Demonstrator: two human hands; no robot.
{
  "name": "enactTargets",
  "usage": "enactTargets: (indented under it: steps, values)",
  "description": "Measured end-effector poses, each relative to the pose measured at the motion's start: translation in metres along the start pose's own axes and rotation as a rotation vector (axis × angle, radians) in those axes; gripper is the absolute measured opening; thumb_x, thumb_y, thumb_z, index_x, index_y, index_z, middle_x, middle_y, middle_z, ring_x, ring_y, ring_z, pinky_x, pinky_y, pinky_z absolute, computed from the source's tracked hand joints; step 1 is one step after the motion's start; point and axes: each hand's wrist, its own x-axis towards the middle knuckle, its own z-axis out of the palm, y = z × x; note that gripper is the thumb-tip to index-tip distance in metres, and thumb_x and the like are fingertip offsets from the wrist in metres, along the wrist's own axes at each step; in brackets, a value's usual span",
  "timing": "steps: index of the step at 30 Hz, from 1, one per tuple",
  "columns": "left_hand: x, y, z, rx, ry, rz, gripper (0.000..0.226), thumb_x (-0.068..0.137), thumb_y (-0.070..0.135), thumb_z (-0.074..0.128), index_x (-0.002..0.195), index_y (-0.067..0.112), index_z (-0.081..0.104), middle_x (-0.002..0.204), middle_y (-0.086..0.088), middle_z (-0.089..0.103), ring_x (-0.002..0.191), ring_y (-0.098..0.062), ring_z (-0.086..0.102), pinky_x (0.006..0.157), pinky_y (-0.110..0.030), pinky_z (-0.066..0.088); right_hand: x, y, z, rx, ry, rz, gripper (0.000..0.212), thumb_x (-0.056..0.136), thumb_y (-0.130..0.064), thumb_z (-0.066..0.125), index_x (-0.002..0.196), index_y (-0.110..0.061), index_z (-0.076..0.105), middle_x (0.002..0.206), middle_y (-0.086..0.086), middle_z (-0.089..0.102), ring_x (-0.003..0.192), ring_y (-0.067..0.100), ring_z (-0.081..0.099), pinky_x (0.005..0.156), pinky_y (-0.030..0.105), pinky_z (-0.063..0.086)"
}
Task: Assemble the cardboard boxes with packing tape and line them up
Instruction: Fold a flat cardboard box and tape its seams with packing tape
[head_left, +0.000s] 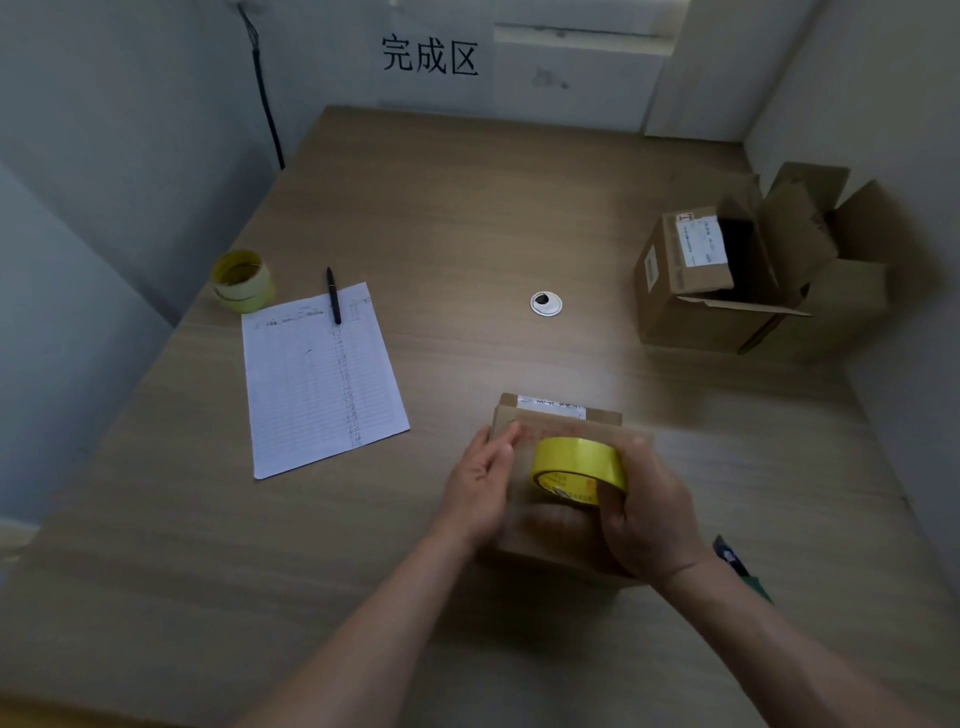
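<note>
A small brown cardboard box (561, 421) with a white label lies on the wooden table (467, 218) near the front. My right hand (649, 514) grips a yellow roll of packing tape (576, 470) on top of the box. My left hand (480, 486) rests against the box's left side, fingers straight, fingertips near a strip of tape on the lid. Two more cardboard boxes stand at the right: one with a label (691, 291) and one with open flaps (836, 254) behind it.
A lined paper sheet (322, 379) with a black pen (334, 296) lies left of centre. Two stacked yellow tape rolls (243, 280) sit at the far left. A round white cable grommet (546, 303) sits mid-table. Walls close in left, right and behind; a sign (431, 54) hangs on the back wall.
</note>
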Motion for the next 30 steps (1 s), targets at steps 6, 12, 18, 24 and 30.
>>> enactTargets:
  steps: [6,12,18,24,30]
  values:
    - [0.002,-0.009,-0.001,0.051,-0.06,0.075,0.032,0.104,0.031,0.04,0.121,0.056,0.05,0.154,0.003,0.039,0.145,-0.009,0.028,0.12,-0.037,0.025,0.017,0.005,-0.037,0.684,-0.214,0.357,0.024,0.059,-0.021,0.071,0.08,-0.013,0.065,0.074,0.016,0.065,0.068,0.02,0.06,0.059,0.029,0.046]
    - [-0.001,-0.007,0.0,0.039,-0.049,0.039,0.031,0.101,0.037,0.041,0.119,0.059,0.053,0.153,0.004,0.04,0.14,-0.012,0.038,0.117,-0.04,0.032,0.016,0.04,-0.099,0.503,-0.337,0.346,0.03,0.077,-0.037,0.062,0.059,-0.013,0.058,0.053,-0.002,0.049,0.049,0.009,0.045,0.046,0.02,0.033]
    - [-0.003,-0.001,0.003,0.001,-0.055,0.094,0.033,0.104,0.022,0.04,0.123,0.046,0.052,0.148,0.008,0.044,0.137,-0.008,0.04,0.114,-0.022,0.031,-0.002,0.06,-0.09,-0.166,-0.39,0.243,0.028,0.089,-0.045,0.056,0.071,-0.026,0.066,0.06,-0.01,0.059,0.057,0.003,0.056,0.054,0.032,0.048]
    - [-0.001,-0.004,0.003,0.046,-0.043,0.107,0.034,0.103,0.021,0.042,0.125,0.045,0.052,0.148,0.01,0.044,0.135,-0.003,0.041,0.104,-0.003,0.028,-0.013,0.069,-0.062,-0.248,-0.419,0.423,0.039,0.084,-0.066,0.057,0.083,-0.028,0.065,0.075,-0.007,0.066,0.073,0.019,0.062,0.063,0.035,0.049]
    - [0.012,0.013,-0.005,0.485,-0.192,0.124,0.043,0.103,0.03,0.043,0.141,0.049,0.037,0.155,0.01,0.032,0.139,-0.015,0.036,0.113,-0.029,0.03,0.002,0.061,-0.07,-0.138,-0.575,0.335,0.099,0.081,-0.048,0.073,0.152,-0.05,0.004,0.164,-0.012,-0.004,0.149,0.015,0.008,0.118,0.041,0.019]
